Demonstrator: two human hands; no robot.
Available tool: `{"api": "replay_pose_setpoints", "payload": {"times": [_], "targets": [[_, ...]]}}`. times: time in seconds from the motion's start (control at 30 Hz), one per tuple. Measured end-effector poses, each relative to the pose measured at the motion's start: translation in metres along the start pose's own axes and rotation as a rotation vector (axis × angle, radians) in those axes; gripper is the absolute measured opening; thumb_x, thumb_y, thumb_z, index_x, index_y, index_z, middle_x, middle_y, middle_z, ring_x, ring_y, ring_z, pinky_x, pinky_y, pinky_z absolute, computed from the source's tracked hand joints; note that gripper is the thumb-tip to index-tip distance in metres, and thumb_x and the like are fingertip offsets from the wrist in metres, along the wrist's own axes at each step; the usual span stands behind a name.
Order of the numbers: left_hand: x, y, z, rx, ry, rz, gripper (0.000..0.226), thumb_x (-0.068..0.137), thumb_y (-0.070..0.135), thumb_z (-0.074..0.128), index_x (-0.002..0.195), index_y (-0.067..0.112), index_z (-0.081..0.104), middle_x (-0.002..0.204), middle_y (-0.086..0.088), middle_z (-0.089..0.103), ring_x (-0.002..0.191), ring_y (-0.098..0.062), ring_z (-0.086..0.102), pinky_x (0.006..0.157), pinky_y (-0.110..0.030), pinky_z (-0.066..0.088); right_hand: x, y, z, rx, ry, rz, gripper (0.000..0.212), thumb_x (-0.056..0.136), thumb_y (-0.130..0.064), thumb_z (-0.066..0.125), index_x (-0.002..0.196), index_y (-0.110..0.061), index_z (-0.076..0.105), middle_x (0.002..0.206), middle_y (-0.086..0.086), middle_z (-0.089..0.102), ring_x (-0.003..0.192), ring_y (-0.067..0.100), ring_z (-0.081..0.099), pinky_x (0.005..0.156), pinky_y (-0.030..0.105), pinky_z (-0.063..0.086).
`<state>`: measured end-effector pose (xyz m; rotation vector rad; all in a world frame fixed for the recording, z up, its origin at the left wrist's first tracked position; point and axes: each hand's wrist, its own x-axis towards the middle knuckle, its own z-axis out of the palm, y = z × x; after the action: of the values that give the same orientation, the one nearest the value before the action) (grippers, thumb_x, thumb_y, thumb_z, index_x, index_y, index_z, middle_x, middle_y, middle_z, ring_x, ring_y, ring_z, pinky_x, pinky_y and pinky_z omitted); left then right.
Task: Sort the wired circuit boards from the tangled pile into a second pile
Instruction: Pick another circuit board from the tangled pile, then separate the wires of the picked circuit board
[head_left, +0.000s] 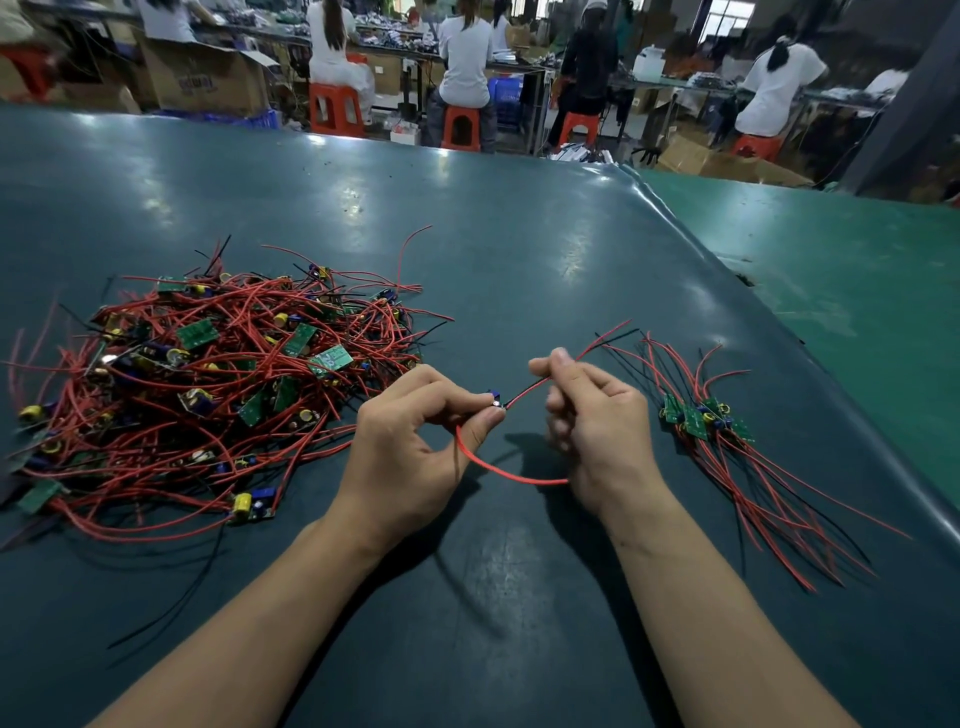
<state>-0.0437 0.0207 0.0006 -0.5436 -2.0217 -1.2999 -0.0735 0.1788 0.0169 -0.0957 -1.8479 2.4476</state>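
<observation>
A tangled pile (208, 384) of small green circuit boards with red and black wires lies on the left of the dark table (519, 249). A smaller second pile (706, 421) of boards with wires laid out lies on the right. Between them, above the table, my left hand (410, 457) pinches one small circuit board (496, 401) at its fingertips. My right hand (597, 426) pinches that board's red and black wires (613, 340), which stick out up and to the right. A red wire loop (509, 474) hangs between both hands.
The table's right edge (727, 260) runs diagonally, with a green surface (857, 270) beyond it. Behind the far edge, several people sit on red stools (335, 109) at benches among cardboard boxes (208, 78).
</observation>
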Motion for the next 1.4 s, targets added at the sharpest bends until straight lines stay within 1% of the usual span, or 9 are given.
{"api": "replay_pose_setpoints", "payload": {"times": [0.27,0.5,0.67,0.83,0.93,1.1,1.2,1.3,1.4], "targets": [[-0.001,0.005,0.001,-0.028,-0.069,0.023,0.009,0.08,0.006,0.079,0.087,0.002,0.076,0.08,-0.006,0.066,0.072,-0.013,0.064,0.065,-0.023,0.052,0.005,-0.007,-0.004,0.552,0.002,0.271,0.053,0.1,-0.028,0.044,0.051,-0.014,0.056,0.035,-0.007,0.026,0.026,0.004,0.019,0.026,0.014,0.016],[-0.001,0.003,-0.002,-0.027,-0.059,0.018,0.008,0.08,0.005,0.08,0.086,0.002,0.076,0.078,-0.006,0.065,0.071,-0.014,0.064,0.064,-0.023,0.051,0.011,-0.011,-0.012,0.57,0.066,0.237,0.036,0.102,-0.031,0.044,0.076,-0.012,0.06,0.042,-0.008,0.032,0.03,0.003,0.024,0.028,0.014,0.018],[-0.002,0.005,-0.001,-0.05,-0.081,0.028,0.008,0.08,0.008,0.079,0.086,0.003,0.076,0.079,-0.006,0.066,0.07,-0.016,0.064,0.062,-0.029,0.053,0.01,-0.015,-0.019,0.72,0.032,0.289,0.061,0.101,-0.028,0.04,0.041,-0.018,0.044,0.031,-0.008,0.022,0.024,0.005,0.019,0.025,0.016,0.015],[-0.002,0.005,-0.002,-0.043,-0.067,0.037,0.008,0.08,0.007,0.08,0.085,0.003,0.076,0.079,-0.005,0.066,0.071,-0.014,0.064,0.064,-0.026,0.052,0.01,-0.016,-0.024,0.735,-0.023,0.288,0.067,0.101,-0.028,0.038,0.035,-0.016,0.042,0.028,-0.005,0.021,0.024,0.007,0.019,0.026,0.015,0.014],[-0.001,0.004,-0.002,0.004,-0.028,0.037,0.008,0.08,0.006,0.08,0.085,0.003,0.075,0.078,-0.004,0.066,0.07,-0.012,0.063,0.065,-0.021,0.05,0.012,-0.013,-0.02,0.562,0.144,0.166,0.052,0.101,-0.036,0.043,0.059,-0.014,0.064,0.037,-0.006,0.031,0.029,0.006,0.023,0.03,0.015,0.018],[0.0,-0.001,-0.003,0.039,0.165,-0.116,0.013,0.081,0.007,0.078,0.088,0.006,0.067,0.08,-0.001,0.066,0.071,-0.013,0.062,0.066,-0.027,0.053,0.005,-0.001,-0.01,-0.191,0.387,-0.403,0.009,0.094,-0.014,0.061,0.1,-0.021,0.06,0.067,-0.007,0.05,0.051,0.002,0.044,0.05,0.018,0.038],[0.002,-0.003,-0.006,0.085,0.251,-0.144,0.017,0.082,0.01,0.078,0.087,0.01,0.062,0.079,-0.001,0.064,0.069,-0.017,0.062,0.066,-0.033,0.053,-0.008,0.007,-0.003,-0.508,0.123,-0.635,0.036,0.087,-0.001,0.065,0.114,-0.024,0.061,0.076,-0.007,0.052,0.057,0.009,0.049,0.056,0.014,0.04],[0.002,-0.003,-0.008,0.163,0.249,-0.132,0.018,0.08,0.007,0.079,0.087,0.009,0.062,0.079,-0.001,0.063,0.069,-0.019,0.06,0.066,-0.036,0.052,-0.018,0.017,0.008,-0.65,-0.273,-0.602,0.047,0.085,-0.004,0.07,0.127,-0.024,0.061,0.085,0.001,0.057,0.057,0.025,0.05,0.052,0.019,0.042],[0.002,-0.002,-0.011,0.181,0.198,-0.106,0.022,0.076,-0.004,0.076,0.09,0.007,0.062,0.084,-0.003,0.062,0.073,-0.019,0.061,0.069,-0.036,0.053,-0.022,0.02,0.013,-0.7,-0.402,-0.612,0.043,0.088,-0.009,0.07,0.13,-0.013,0.062,0.102,0.007,0.063,0.08,0.022,0.063,0.069,0.031,0.052]]}}
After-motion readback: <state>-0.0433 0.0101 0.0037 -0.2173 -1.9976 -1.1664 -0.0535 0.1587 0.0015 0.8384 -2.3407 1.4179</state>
